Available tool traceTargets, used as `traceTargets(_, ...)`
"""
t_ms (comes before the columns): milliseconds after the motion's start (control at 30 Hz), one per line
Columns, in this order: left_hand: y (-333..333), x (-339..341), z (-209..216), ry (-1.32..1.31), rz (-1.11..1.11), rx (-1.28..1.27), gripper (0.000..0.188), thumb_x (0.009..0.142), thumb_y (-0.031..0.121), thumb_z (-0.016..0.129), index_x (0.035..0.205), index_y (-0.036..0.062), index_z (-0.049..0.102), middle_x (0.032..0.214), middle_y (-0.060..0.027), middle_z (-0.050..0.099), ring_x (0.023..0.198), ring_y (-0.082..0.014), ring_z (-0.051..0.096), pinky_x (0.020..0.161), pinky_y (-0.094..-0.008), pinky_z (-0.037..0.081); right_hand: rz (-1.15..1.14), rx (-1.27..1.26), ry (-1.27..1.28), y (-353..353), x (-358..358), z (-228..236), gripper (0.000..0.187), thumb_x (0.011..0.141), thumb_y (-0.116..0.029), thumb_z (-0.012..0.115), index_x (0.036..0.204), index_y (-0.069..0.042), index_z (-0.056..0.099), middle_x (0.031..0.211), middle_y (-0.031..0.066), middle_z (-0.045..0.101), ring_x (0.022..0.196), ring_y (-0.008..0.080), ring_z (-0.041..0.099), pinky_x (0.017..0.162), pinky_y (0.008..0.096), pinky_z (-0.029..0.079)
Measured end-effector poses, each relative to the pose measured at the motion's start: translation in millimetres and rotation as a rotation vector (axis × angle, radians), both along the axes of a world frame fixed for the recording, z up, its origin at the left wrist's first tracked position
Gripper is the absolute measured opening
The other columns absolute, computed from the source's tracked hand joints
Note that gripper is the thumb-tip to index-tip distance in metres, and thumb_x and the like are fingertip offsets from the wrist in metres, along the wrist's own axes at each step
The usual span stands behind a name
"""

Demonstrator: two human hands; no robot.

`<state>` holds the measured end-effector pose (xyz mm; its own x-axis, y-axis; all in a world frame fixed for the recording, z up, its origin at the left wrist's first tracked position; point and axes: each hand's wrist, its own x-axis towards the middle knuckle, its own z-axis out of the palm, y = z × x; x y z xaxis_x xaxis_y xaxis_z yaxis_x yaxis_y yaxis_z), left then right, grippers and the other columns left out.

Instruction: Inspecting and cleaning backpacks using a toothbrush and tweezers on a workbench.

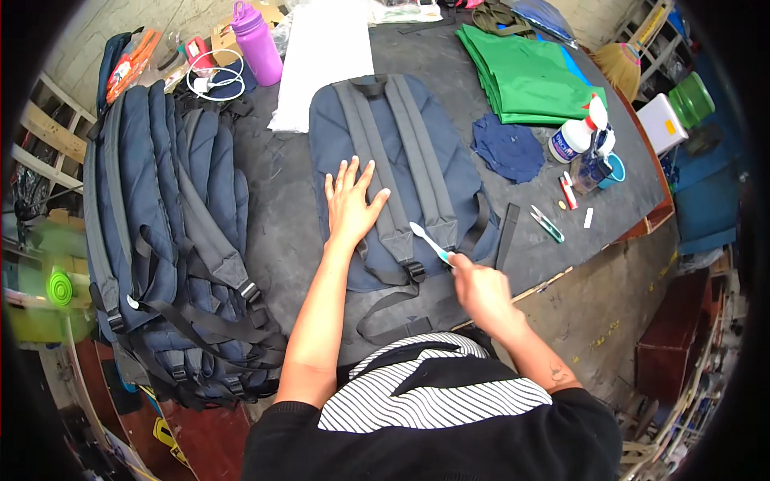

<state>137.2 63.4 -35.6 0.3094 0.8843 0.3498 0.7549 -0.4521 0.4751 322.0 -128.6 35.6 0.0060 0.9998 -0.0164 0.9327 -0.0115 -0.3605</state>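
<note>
A dark blue backpack (437,120) lies flat on the dark table with its two grey shoulder straps facing up. My left hand (350,204) rests on its left side, fingers spread and pressing the fabric beside a strap. In my right hand (481,293) is a toothbrush (430,241) with a white head and a teal part near my fingers. Its bristle end is over the lower ends of the straps; whether it touches them I cannot tell. Black webbing with a buckle (415,272) trails from the bag's lower edge toward me.
Several similar backpacks (144,200) are stacked at the left. Behind stand a purple bottle (257,44) and white sheeting (325,56). To the right lie green folded fabric (525,76), a blue cloth (508,147), a spray bottle (571,138), a teal cup (613,170) and thread snips (548,224).
</note>
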Motion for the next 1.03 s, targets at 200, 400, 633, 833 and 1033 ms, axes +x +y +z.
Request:
traceTargets(200, -1.2, -4.9, -5.4, -0.093, -0.044, -0.051, 0.066, 0.087, 0.035, 0.058, 0.146, 0.0225, 0.03, 0.153, -0.0169, 0.016, 0.14, -0.035, 0.019, 0.113, -0.0518, 0.008, 0.088, -0.025, 0.092, 17.7, 20.2, 36.0, 0.026, 0.085, -0.01, 0.056, 0.111, -0.009, 0.059, 0.068, 0.0183, 0.061, 0.063, 0.0364, 0.063, 0.056, 0.046, 0.048)
traceTargets(400, -8.8, -0.1, 4.0, 0.27, -0.132, -0.083, 0.056, 0.092, 0.045, 0.047, 0.144, 0.0299, 0.033, 0.154, -0.0135, 0.015, 0.142, -0.0383, 0.004, 0.11, -0.0599, 0.001, -0.265, 0.297, 0.095, 103.3, 44.2, 30.5, 0.023, 0.09, -0.012, 0.051, 0.112, -0.011, 0.056, 0.067, 0.0205, 0.06, 0.067, 0.0367, 0.064, 0.058, 0.0474, 0.047)
traceTargets(633, -4.1, 3.0, -1.5, 0.256, -0.126, -0.044, 0.057, 0.091, 0.053, 0.045, 0.143, 0.0323, 0.035, 0.153, -0.0128, 0.019, 0.141, -0.0381, 0.011, 0.11, -0.0603, 0.002, -0.311, 0.211, -0.168, 250.7, 38.6, -39.7, 0.023, 0.09, -0.014, 0.042, 0.107, -0.006, 0.057, 0.079, 0.02, 0.067, 0.075, 0.0369, 0.067, 0.063, 0.0474, 0.053)
traceTargets(833, -5.7, 1.3, 0.7, 0.257, -0.109, -0.049, 0.057, 0.09, 0.053, 0.047, 0.142, 0.0328, 0.037, 0.152, -0.0121, 0.022, 0.141, -0.0379, 0.014, 0.11, -0.0603, 0.004, -0.251, 0.204, -0.235, 266.9, 23.8, -43.1, 0.023, 0.09, -0.014, 0.043, 0.102, -0.003, 0.059, 0.079, 0.0188, 0.067, 0.075, 0.0372, 0.067, 0.066, 0.0467, 0.054)
traceTargets(1033, -4.2, 2.7, -1.4, 0.221, -0.118, -0.03, 0.056, 0.09, 0.052, 0.048, 0.141, 0.0329, 0.038, 0.152, -0.0114, 0.023, 0.14, -0.0375, 0.015, 0.11, -0.06, 0.005, -0.19, 0.254, -0.219, 264.6, 33.1, -46.2, 0.022, 0.09, -0.015, 0.043, 0.097, -0.002, 0.059, 0.078, 0.0194, 0.066, 0.075, 0.0372, 0.067, 0.065, 0.0472, 0.054)
